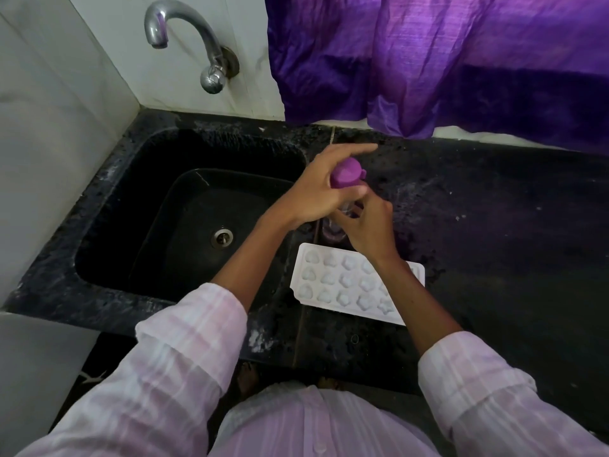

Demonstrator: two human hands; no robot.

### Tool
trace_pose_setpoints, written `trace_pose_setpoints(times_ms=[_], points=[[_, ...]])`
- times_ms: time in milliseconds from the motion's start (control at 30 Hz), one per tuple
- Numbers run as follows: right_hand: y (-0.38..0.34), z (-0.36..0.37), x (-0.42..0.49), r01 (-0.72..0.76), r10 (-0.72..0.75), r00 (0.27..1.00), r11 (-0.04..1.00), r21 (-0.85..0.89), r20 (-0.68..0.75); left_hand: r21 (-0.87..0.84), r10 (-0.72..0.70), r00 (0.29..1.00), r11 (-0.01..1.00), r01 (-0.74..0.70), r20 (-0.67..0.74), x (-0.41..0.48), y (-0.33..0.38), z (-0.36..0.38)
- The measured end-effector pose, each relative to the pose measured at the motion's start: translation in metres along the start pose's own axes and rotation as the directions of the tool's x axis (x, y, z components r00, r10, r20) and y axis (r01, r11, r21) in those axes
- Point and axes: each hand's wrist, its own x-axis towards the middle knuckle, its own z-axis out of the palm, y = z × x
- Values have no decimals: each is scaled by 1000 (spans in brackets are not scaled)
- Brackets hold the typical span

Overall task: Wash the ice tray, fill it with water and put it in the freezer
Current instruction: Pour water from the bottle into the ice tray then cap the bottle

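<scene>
White tray [342, 286] is lying flat on the black worktop [494, 225], just right of the sink [108, 206], with its moulded cavities facing up in rows of heart and flower shapes. Can't tell whether the cavities are holding any water. The right forearm is crossing over the tray's far right corner and hiding several cavities. Just beyond the tray a clear bottle [333, 233] is standing on the worktop, topped with a purple cap [346, 173]. Its contents are hard to make out, since both hands are covering most of the body and only the base is showing. Left hand [313, 192] is wrapping the cap, thumb and lower fingers curled round it, index finger sticking out straight to the right. Right hand [369, 229] is gripping the bottle body below the cap, fingers curled, fingertips hidden against the bottle. Sink basin is looking dark, with a drain [222, 238] showing at the bottom; any water in it is too dim to judge. Chrome tap [184, 28] is hanging over the sink from the tiled wall. Purple cloth [428, 61] is draping down to the back edge of the worktop, cut off at the top and right of the frame. Checked sleeves [184, 341] are rolled to the forearms.
</scene>
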Motion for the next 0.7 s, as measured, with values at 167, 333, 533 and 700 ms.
trace_pose_setpoints(times_ms=[167,333,533,700], points=[[3,1,0,1,-2,1000,996,94,9,3,36,999,999,-36,-23,0,-1,-19],[4,2,0,5,-4,1000,999,42,-9,297,73,976,955,-9,-205,8,-4,-4],[4,2,2,18,-18,1000,997,75,6,60,24,999,998,-27,45,3,-1,-17],[4,4,0,23,-22,1000,996,88,-8,194,10,996,981,8,-94,4,6,-27]])
